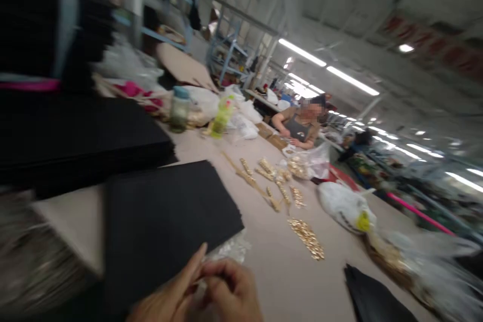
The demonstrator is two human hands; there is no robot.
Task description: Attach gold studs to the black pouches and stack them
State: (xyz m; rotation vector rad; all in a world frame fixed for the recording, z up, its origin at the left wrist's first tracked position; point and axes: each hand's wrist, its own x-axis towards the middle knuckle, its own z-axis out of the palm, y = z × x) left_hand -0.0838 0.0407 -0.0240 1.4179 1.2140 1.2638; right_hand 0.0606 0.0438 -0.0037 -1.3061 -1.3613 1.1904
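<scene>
At the bottom centre, my left hand (pixel 171 292) and my right hand (pixel 234 289) meet with their fingertips pinched together. Whatever they hold between the fingers is too small and blurred to make out. Right behind them lies a stack of black sheets (pixel 169 211), with a crumpled clear plastic piece (pixel 230 249) at its near right edge. Farther right on the pale table (pixel 260 251) are a pile of small gold pieces (pixel 307 239) and several gold strips (pixel 283 188).
A taller black stack (pixel 75 136) fills the left. Behind stand a jar with a blue lid (pixel 179 108) and a yellow-green bottle (pixel 222 115). A white bag (pixel 343 204) and more black sheets (pixel 373 294) lie right. A person (pixel 300 123) sits at the far end.
</scene>
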